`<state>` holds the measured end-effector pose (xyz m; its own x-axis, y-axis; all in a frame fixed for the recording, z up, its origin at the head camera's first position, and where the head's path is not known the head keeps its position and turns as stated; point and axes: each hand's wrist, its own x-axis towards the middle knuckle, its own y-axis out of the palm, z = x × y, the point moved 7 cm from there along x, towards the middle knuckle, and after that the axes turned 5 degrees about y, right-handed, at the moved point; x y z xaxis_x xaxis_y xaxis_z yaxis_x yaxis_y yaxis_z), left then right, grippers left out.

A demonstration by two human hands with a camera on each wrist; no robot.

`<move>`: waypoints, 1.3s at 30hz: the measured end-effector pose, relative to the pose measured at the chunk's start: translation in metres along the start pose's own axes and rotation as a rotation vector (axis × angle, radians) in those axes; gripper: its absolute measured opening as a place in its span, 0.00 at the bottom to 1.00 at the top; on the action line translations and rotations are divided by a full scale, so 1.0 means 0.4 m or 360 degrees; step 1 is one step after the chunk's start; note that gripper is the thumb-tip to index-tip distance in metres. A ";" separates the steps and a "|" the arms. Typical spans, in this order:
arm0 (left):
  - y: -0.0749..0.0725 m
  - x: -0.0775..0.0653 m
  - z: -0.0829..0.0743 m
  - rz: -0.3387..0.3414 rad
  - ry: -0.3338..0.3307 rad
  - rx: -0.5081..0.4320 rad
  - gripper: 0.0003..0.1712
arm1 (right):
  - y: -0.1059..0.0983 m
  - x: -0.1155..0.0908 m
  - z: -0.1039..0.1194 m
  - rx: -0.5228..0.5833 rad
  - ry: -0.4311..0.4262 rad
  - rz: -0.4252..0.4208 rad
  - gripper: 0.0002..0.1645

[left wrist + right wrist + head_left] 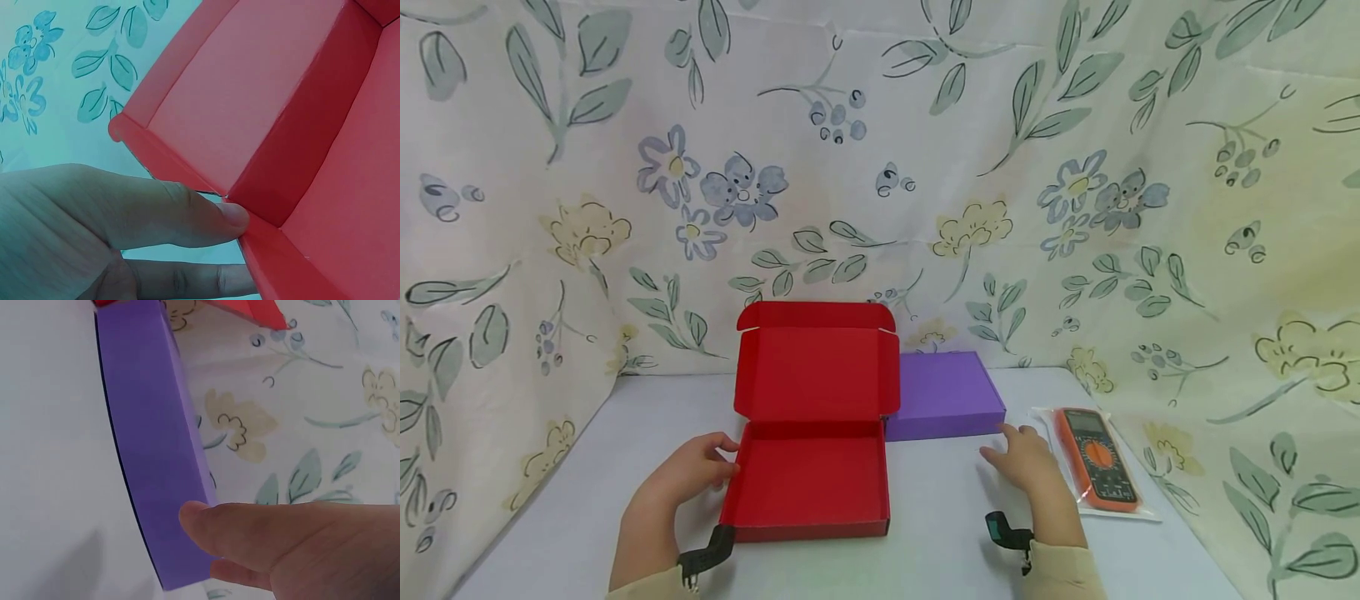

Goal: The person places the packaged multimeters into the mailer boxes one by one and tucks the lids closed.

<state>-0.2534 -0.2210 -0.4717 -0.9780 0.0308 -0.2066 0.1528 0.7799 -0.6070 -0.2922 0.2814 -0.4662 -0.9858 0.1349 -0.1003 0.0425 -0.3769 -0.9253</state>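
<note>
An open red cardboard box (811, 475) lies on the table with its lid (816, 371) raised at the back. My left hand (696, 468) is at its left side, the thumb tip at the wall's edge near the hinge corner and another finger (187, 279) below, against the outside. Behind and to the right lies a closed purple box (947, 396). Close to its front right corner is my right hand (1028, 458), thumb and fingers apart. In the right wrist view the thumb (212, 528) overlaps the purple box's front side.
An orange and black multimeter (1097, 458) in a clear plastic bag (1138, 510) lies right of my right hand. A cloth printed with leaves and flowers (850, 192) hangs behind the white table (940, 508) and along its sides.
</note>
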 end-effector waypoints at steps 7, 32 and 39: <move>-0.001 0.000 -0.002 0.0002 -0.0001 0.0004 0.28 | -0.022 0.005 -0.033 -0.0026 0.0040 -0.0052 0.42; 0.000 -0.003 -0.005 -0.0008 0.0002 0.0009 0.27 | -0.062 0.011 -0.140 0.0021 0.0255 -0.0125 0.46; 0.000 -0.001 -0.004 -0.0008 -0.0001 0.0000 0.28 | -0.070 0.008 -0.175 0.0110 0.0350 -0.0162 0.51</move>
<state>-0.2531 -0.2198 -0.4703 -0.9786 0.0261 -0.2041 0.1476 0.7801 -0.6080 -0.2853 0.3564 -0.4663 -0.9251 0.3685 -0.0918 -0.0740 -0.4120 -0.9082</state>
